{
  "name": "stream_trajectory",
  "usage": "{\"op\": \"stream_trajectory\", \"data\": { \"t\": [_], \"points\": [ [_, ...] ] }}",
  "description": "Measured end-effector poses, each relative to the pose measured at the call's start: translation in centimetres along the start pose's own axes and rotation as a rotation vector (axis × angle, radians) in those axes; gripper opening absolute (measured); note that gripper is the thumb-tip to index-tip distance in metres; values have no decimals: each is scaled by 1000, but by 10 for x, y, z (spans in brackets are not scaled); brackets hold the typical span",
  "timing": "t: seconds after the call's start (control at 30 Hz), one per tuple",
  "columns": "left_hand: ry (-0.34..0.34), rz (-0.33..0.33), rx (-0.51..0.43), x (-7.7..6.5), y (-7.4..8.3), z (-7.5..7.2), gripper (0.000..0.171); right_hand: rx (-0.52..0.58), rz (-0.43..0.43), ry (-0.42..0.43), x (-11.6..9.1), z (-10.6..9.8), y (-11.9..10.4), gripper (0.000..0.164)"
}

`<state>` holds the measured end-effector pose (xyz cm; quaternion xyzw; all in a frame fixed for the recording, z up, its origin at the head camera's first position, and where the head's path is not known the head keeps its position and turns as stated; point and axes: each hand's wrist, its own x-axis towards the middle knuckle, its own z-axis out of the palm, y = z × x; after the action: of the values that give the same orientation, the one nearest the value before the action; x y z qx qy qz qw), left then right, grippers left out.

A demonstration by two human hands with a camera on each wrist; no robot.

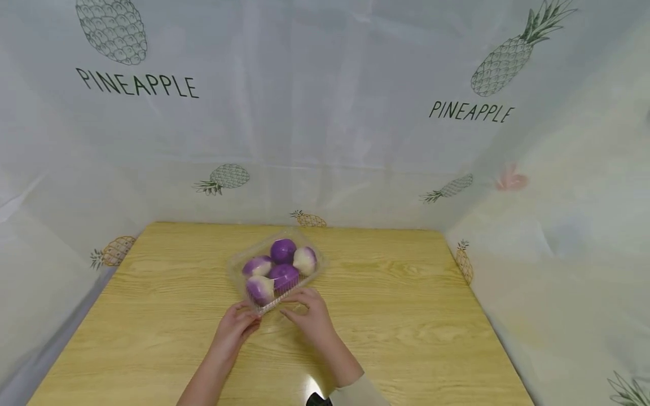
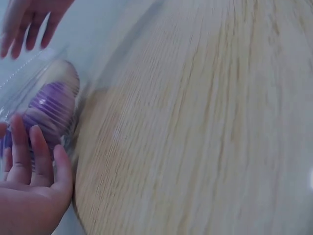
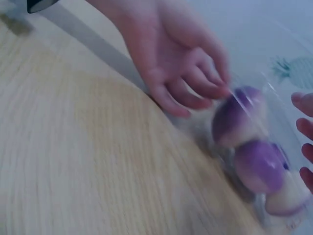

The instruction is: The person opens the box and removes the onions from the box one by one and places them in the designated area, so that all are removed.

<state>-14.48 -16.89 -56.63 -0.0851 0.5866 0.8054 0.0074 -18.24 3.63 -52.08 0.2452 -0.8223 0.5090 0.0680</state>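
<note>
A clear plastic container [image 1: 319,269] with several purple-and-white vegetables that look like turnips [image 1: 283,251] sits at a slant on the table. Its front side is ribbed, as the left wrist view shows through the plastic. My left hand [image 1: 235,327] holds the near left corner; in the left wrist view that hand [image 2: 36,188] has several fingers stretched along the ribbed side. My right hand [image 1: 311,317] is at the front edge, bent round a small gap. In the right wrist view this hand [image 3: 168,58] pinches the rim between thumb and forefinger.
The wood-grain table [image 1: 406,316] reaches well to both sides of the container. A pale curtain [image 1: 325,113] with pineapple prints hangs behind and at the sides. A small black object [image 1: 317,400] shows at the bottom edge beside my right sleeve.
</note>
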Motion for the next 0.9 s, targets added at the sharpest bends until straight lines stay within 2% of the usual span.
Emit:
{"op": "stream_trajectory", "data": {
  "t": [0.17,0.3,0.43,0.57,0.8,0.9],
  "points": [
    [52,-5,57,2,9,-7,46,94,128,55,-3,-16,8,19],
    [86,-44,71,6,15,-11,56,158,182,98,-6,-25,15,16],
    [94,-56,83,8,19,-16,66,168,228,145,-8,-30,22,13],
    [87,-48,86,10,22,-22,68,176,257,158,-11,-33,27,14],
    [62,-50,119,13,29,-32,62,150,283,173,-15,-42,40,22],
    [54,-48,139,14,32,-34,60,145,288,183,-14,-49,38,23]
  ]
}}
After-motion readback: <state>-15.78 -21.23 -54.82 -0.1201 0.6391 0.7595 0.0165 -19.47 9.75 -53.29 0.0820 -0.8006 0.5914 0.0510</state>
